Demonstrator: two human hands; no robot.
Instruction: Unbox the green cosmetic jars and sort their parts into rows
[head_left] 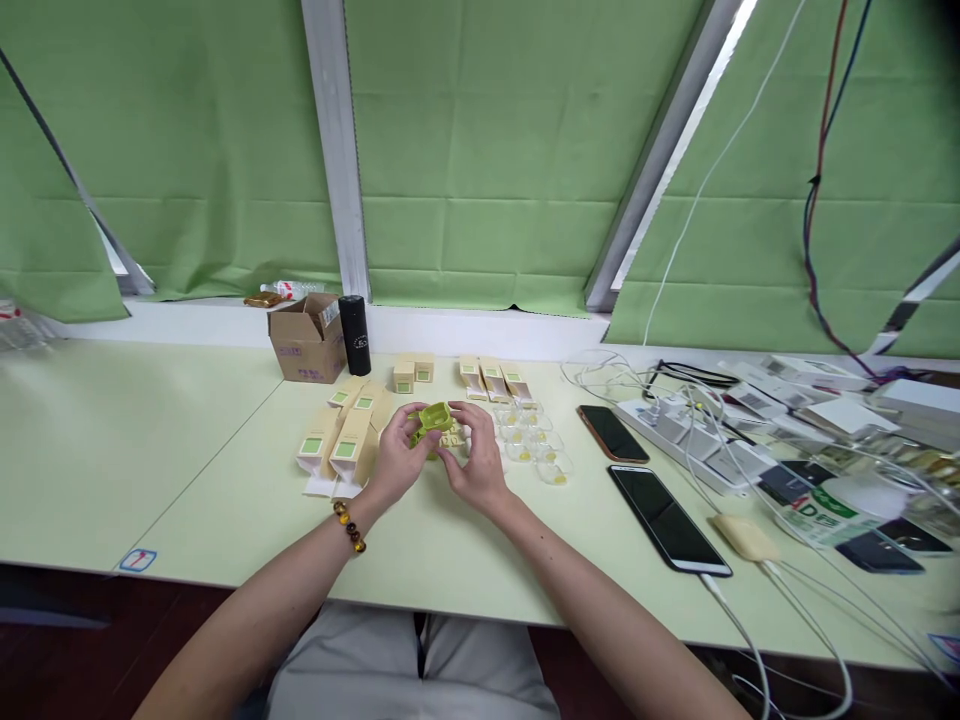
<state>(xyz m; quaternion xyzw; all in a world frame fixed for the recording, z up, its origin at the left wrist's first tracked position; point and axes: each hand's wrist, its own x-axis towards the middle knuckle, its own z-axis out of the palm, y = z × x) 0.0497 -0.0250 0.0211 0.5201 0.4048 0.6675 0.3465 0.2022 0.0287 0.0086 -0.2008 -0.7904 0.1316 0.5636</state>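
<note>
Our left grip [401,455] is closed on one side of a small green container [436,418], and our right grip [480,465] is closed on the other, thumbs toward us and fingers around its edges. We have the container raised over the surface [525,545], near its front edge. Below it, partly covered by our hands, sit small pale pieces [452,438]; they look like a cluster, though the view is too small for us to be sure.

Just beside the right grip we see several clear plastic pieces with yellow spots [553,466]. To the left of the left grip stand cream boxes with green labels [352,442], the nearest ones with white flaps showing. Farther back we find two more small cream boxes [413,371] and a row of three flapped boxes [492,380].

Behind these, at the left, an open cardboard box [308,340] touches or nearly touches a black bottle [355,336]. Well to the right lie two phones [670,518], with a white power strip [694,450] full of plugs just beyond them.
</note>
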